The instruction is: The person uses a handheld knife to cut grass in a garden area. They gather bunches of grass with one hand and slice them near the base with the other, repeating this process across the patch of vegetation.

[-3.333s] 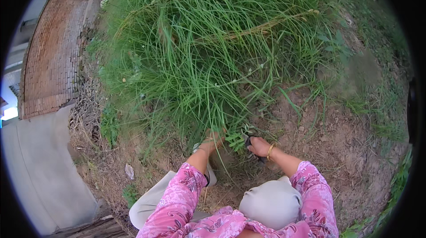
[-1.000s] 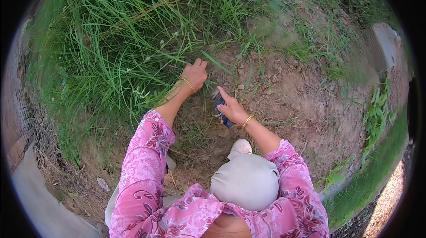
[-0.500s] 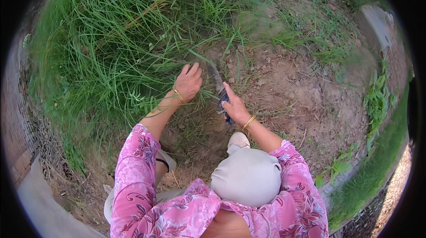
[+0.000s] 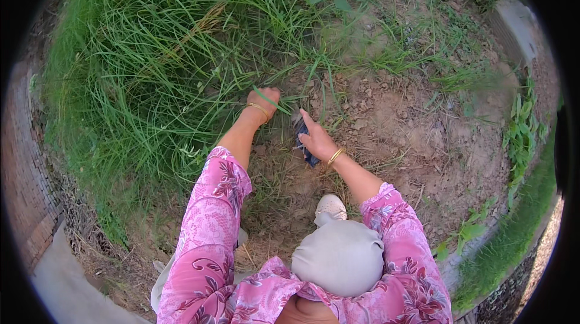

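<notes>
Far to the left of our left fingers we have brick paving, and nearer our body on that same side a pale slab. Between the paving and our left fingers spreads the tall grass, which also reaches well beyond them. It looks thick and bright green, with long, narrow blades that arch and cross one another; they thin out into separate strands close to our knuckles. A few straw-brown stalks slant through it, beyond our left fingers and to their left.

Our left hand is at the near right edge of the grass, a gold bangle just behind it at the wrist. Its fingers curl inward, tips hidden, and one green blade crosses the hand; we cannot tell whether they close on any stems. Just right of these fingers, with a small gap between, is the tool. Its handle looks dark blue and wrapped, and a greyish part, too blurred to make out well, shows by our right fingertips.

Our right hand grips that handle, the forefinger stretched along it. Below the right fingers, toward our body, sit a pale shoe and a light-clad knee. Right of those fingers lies crumbly brown soil, and much farther right grow broad-leaved plants.
</notes>
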`<state>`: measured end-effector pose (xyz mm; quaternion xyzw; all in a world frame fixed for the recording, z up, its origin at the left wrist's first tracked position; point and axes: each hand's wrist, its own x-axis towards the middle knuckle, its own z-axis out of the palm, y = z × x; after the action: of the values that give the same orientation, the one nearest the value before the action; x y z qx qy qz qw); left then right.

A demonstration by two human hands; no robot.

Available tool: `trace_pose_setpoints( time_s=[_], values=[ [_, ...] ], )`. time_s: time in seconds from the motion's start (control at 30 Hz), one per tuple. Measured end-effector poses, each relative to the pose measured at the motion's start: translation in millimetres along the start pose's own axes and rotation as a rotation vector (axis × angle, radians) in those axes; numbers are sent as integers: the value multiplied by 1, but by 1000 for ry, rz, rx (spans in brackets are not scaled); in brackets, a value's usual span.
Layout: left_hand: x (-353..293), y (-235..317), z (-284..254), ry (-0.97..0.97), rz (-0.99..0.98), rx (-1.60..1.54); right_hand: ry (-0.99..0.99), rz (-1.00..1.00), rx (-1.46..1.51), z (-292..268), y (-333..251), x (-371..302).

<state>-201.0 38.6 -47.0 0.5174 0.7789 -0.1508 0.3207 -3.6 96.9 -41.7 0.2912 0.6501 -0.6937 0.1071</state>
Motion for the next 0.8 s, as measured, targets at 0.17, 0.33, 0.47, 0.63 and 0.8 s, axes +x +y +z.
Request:
trace_pose_setpoints(
  time_s=[0.17,0.33,0.47,0.63,0.8],
  values=[
    [-13,6,-11,-57,76,-5,64,-33,-99,2,2,17],
    [-11,6,-21,270,356,205,161,-6,20,8,4,3],
    [9,-6,-30,357,454,350,215,-17,-75,-12,-15,11],
    [32,-5,-41,0,145,215,167,-16,-157,-23,-11,33],
    [38,-19,-31,-74,6,124,207,-168,-219,-15,5,45]
  ],
)
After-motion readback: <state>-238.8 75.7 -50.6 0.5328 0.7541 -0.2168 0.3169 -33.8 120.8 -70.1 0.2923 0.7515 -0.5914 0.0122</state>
